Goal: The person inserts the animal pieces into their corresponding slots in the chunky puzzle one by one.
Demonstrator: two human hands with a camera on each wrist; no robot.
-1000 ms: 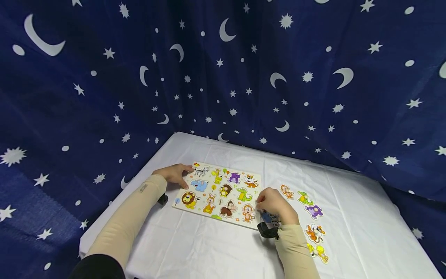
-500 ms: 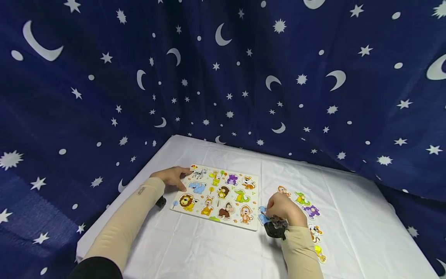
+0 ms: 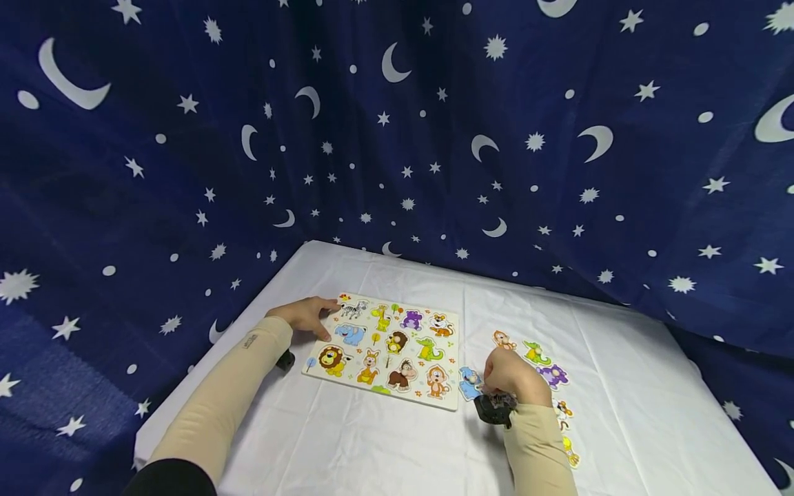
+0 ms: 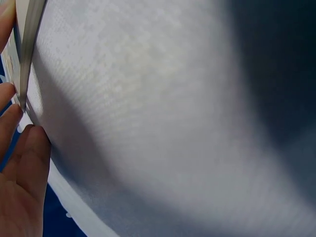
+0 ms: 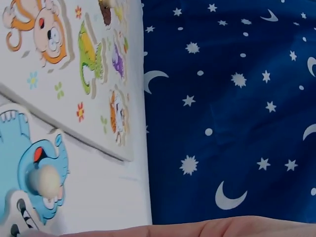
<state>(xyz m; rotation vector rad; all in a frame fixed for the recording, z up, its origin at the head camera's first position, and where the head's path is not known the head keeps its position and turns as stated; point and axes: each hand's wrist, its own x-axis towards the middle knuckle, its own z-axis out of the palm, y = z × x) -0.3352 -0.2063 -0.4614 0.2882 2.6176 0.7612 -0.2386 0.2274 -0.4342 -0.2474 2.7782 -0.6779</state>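
Observation:
A wooden animal puzzle board (image 3: 366, 358) lies flat on the table. At its left edge rests my left hand (image 3: 304, 315), thumb and fingers spread; the left wrist view shows its fingers (image 4: 32, 158) at the board's side. My right hand (image 3: 516, 377) is low over the cloth right of the board, fingers curled downward. Beside its fingertips lies a blue elephant puzzle piece (image 3: 469, 383), whose round knob shows in the right wrist view. A black-and-white zebra puzzle piece (image 5: 20, 217) overlaps the elephant there, at my right fingers; its knob is hidden.
Right of my right hand lie loose puzzle pieces: a monkey (image 3: 504, 339), a green crocodile (image 3: 536, 353), a purple hippo (image 3: 553, 376), a tiger (image 3: 564, 411) and a yellow piece (image 3: 571, 451). White cloth covers the table (image 3: 372, 441). A starry blue curtain (image 3: 347, 138) hangs behind.
My right hand has moved right, away from the board's edge, uncovering the elephant piece. The left hand keeps its place on the board while the head view shifts slightly.

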